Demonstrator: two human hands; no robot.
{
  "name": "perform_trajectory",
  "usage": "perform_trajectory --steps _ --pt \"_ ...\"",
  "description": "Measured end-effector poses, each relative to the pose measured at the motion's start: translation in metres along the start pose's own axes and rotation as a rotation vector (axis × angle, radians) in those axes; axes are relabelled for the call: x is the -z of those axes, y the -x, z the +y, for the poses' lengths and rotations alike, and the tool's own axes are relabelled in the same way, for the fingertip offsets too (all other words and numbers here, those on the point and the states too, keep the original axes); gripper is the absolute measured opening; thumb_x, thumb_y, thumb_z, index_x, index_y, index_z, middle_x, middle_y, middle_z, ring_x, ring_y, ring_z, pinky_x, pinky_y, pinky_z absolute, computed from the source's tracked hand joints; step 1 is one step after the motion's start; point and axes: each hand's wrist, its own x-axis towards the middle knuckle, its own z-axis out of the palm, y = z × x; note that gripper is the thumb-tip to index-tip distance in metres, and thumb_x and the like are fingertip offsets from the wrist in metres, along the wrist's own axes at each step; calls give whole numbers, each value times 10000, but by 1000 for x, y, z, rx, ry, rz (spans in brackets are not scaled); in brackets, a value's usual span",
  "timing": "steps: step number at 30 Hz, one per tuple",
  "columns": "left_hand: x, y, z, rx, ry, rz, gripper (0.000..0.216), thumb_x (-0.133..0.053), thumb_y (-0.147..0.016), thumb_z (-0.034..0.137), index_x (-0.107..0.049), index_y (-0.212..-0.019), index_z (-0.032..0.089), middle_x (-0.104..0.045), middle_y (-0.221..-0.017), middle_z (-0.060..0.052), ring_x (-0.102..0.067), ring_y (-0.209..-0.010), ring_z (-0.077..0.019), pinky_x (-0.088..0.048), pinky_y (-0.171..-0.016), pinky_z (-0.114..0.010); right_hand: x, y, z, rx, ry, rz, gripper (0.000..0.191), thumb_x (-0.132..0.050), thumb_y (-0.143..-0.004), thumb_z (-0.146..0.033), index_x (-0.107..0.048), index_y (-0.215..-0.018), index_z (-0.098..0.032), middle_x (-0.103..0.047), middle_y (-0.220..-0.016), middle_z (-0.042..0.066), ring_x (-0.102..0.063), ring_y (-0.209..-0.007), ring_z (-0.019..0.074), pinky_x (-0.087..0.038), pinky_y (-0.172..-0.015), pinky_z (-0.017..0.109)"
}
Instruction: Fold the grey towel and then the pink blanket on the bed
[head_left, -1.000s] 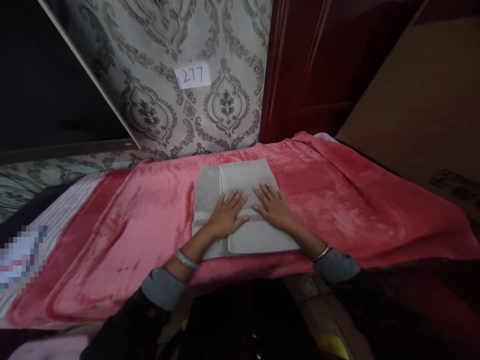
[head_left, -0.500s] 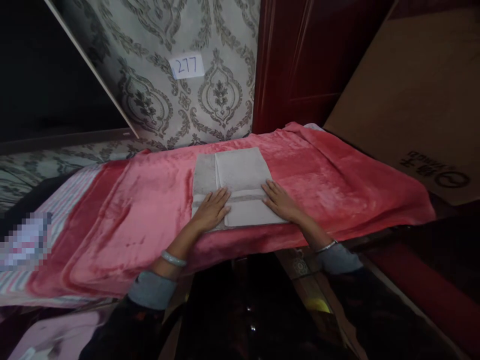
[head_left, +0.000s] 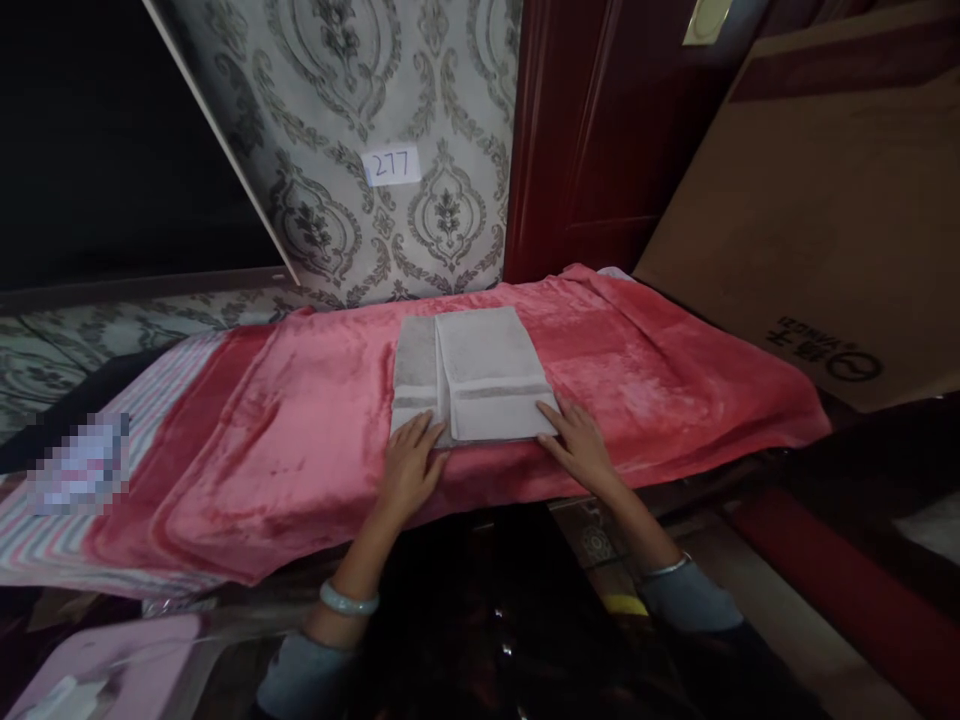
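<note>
My left grip (head_left: 410, 462) lies open, fingers on the near left corner of the folded grey cloth (head_left: 491, 345); my right grip (head_left: 583, 448), also open, touches its near right corner. The cloth lies flat on the pink blanket (head_left: 315, 425), in front of the patterned wall (head_left: 450, 120).

Both hands (head_left: 409, 462) (head_left: 580, 446) palm-down, apart, forearms (head_left: 369, 552) converging forward, fingers (head_left: 552, 409) seemingly loose

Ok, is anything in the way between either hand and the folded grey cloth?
Nothing visible is. The left hand reaches over the near left corner of the folded grey cloth, the right hand its near right corner. The pink blanket lies beneath the cloth, not in between.
</note>
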Motion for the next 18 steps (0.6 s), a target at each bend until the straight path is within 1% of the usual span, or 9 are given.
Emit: perform_trajectory --steps 2,4,7,10,12,14,16,18 --pt "-1 -1 6 15 31 39 478 -469 -951 349 -562 -1390 186 -486 -1538 -106 -442 -1418 -248 -350 -1193 -423 6 -4 -13 20 24 21 537 -411 -1013 -535 -540 -1461 -270 -293 -1632 87 -208 -1508 340 -237 -1178 583" --pt "-2 -4 12 13 59 69 479 -490 -938 311 -553 -1391 172 -504 -1522 -109 -456 -1401 -243 -358 -1187 -413 10 -8 -30 61 34 -2 487 -407 -1026 -493 -566 -1437 -285 -307 -1627 70 -193 -1514 331 -208 -1185 600" --pt "-4 -9 20 -55 60 59 478 -506 -932 271 -548 -1402 197 -501 -1529 -82 -418 -1429 -253 -347 -1191 -436 12 -12 -53 139 18 -94 470 -378 -1046 -429 -521 -1473 -293 -361 -1601 58 -254 -1498 299 -214 -1196 574" --pt "-11 -10 23 -148 24 39 460 -485 -951 249 -552 -1406 226 -501 -1534 -57 -410 -1437 -262 -365 -1166 -469 10 -18 -68 220 -9 -163 475 -346 -1056 -391 -489 -1497 -289 -379 -1592 47 -252 -1501 276 -235 -1199 541" --pt "-20 -8 22 -187 -6 102 447 -468 -960 226 -560 -1397 220 -523 -1515 -58 -447 -1409 -260 -389 -1133 -476 9 -28 -74 256 -25 -208 480 -313 -1063 -379 -485 -1500 -280 -368 -1597 50 -242 -1506 262 -250 -1196 528" --pt "-29 -6 20 -216 -38 215 440 -470 -952 191 -575 -1378 199 -552 -1488 -69 -480 -1379 -260 -398 -1112 -473 8 -43 -77 282 -14 -269 489 -308 -1065 -407 -467 -1510 -282 -317 -1621 59 -222 -1512 272 -241 -1193 548" --pt "-36 -5 17 -240 -72 311 446 -486 -932 156 -587 -1365 194 -577 -1463 -72 -504 -1354 -259 -401 -1096 -464 6 -61 -78 326 24 -331 513 -337 -1058 -460 -405 -1543 -307 -251 -1646 58 -182 -1521 299 -214 -1187 596" --pt "-39 -5 16 -259 -104 360 475 -504 -917 139 -577 -1380 214 -583 -1459 -59 -521 -1332 -255 -407 -1076 -448 3 -79 -78 400 58 -377 547 -362 -1050 -496 -336 -1570 -330 -217 -1656 49 -149 -1527 312 -190 -1183 624"
